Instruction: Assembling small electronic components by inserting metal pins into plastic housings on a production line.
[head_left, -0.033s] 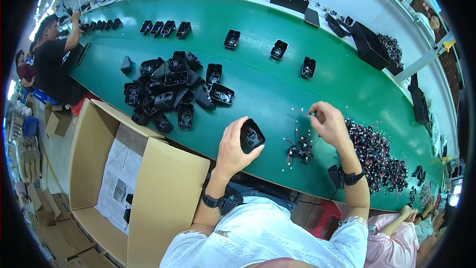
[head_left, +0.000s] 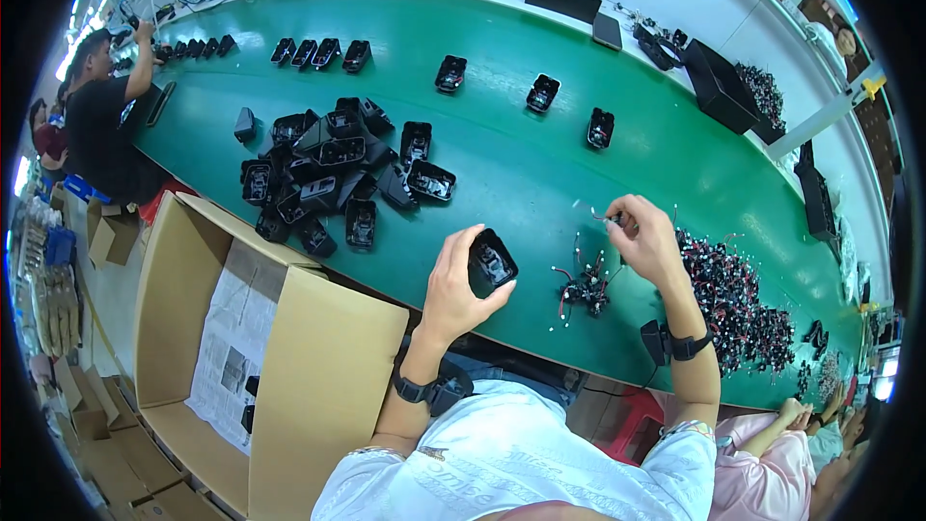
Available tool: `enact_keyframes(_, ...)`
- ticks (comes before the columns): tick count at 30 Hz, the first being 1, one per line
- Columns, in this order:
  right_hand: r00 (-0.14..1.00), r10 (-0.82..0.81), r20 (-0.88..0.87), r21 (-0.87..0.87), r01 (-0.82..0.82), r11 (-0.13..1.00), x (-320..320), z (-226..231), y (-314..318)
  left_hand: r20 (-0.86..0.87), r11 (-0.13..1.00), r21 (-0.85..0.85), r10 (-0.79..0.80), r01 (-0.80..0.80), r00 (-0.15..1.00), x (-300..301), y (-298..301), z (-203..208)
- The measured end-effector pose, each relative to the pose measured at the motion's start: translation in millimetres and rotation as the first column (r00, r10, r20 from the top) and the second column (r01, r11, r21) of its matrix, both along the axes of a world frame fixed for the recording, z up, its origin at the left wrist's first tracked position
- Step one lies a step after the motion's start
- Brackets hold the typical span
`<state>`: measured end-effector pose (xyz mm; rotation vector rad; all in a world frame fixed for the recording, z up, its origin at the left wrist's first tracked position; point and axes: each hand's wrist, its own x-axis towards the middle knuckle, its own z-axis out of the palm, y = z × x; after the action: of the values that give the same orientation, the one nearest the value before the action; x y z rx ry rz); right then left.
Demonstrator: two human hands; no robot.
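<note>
My left hand [head_left: 454,284] is closed round the side of a black plastic housing [head_left: 495,259], whose open side faces up at the table's near edge. Further right, my right hand [head_left: 640,234] pinches a small wired component [head_left: 614,220]; thin red and white leads poke out past the fingertips, and the rest is hidden by the fingers. Just below that hand a small cluster of wired components [head_left: 585,291] lies on the green table [head_left: 521,178]. A large heap of similar wired components [head_left: 728,299] spreads beside my right forearm.
Black housings [head_left: 333,169] are piled left of centre; several more [head_left: 543,95] stand spaced along the far side. An open cardboard box [head_left: 328,396] stands at the near left. A person [head_left: 106,125] works at the far left, another in a pink sleeve [head_left: 762,453] at lower right.
My right hand has shifted slightly right, and the leads at its fingertips lie differently. The left hand stays in place with the housing.
</note>
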<state>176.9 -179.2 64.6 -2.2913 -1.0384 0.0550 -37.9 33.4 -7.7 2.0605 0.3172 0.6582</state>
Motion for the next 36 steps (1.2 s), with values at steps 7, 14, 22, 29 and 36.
enact_keyframes(7,0.976,-0.008,-0.216,0.095,0.029,0.995,5,-7,3,0.106,0.998,-0.052,-0.013,0.019,0.994,19,-7,3)
enact_keyframes(14,0.893,-0.085,-0.442,-0.025,0.082,0.996,5,-32,7,0.048,0.917,-0.376,-0.122,0.131,0.991,25,-16,-10)
enact_keyframes(22,0.736,0.139,-0.663,0.260,0.053,0.964,-25,-3,0,0.119,0.897,-0.411,-0.127,0.165,0.985,27,-28,-2)
enact_keyframes(29,0.609,0.269,-0.746,0.423,0.121,0.898,-92,8,-1,0.137,0.887,-0.381,-0.225,0.261,0.965,19,-31,15)
enact_keyframes(36,0.789,0.239,-0.566,0.617,0.213,0.758,-121,-14,3,0.109,0.893,-0.343,-0.271,0.292,0.957,14,-33,22)
